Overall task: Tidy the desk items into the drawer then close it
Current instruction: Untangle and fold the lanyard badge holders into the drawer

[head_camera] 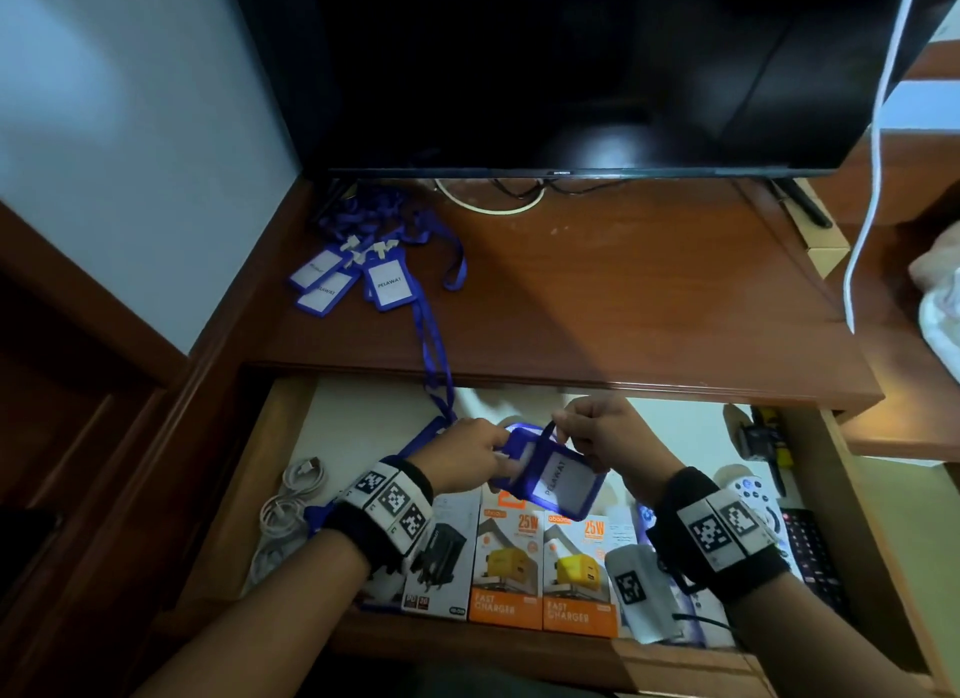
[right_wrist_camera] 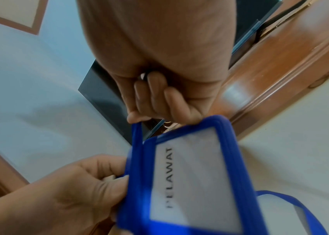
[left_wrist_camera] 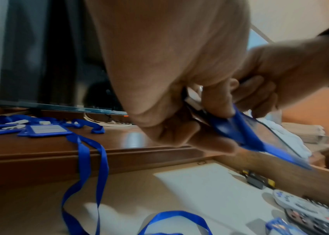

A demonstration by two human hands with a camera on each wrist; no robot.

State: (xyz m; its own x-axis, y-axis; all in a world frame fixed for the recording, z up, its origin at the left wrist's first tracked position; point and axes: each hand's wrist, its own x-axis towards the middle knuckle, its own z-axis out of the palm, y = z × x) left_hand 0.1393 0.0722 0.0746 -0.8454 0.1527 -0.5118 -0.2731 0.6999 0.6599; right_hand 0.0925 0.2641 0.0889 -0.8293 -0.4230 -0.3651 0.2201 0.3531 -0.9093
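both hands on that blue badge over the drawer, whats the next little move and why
Probably lower the badge onto the bare drawer liner and let go. Both the left hand and right hand pinch it above the open drawer, and its lanyard trails back onto the desk.

Left hand covers the clip end of the blue badge holder, so can't tell how the lanyard joins it; in the left wrist view the holder's motion-blurred and its card unreadable. Wrist bands hide parts of the charger boxes and the white remote in the drawer. Box small print too tiny to read, and TV top is cut off by frame edge.
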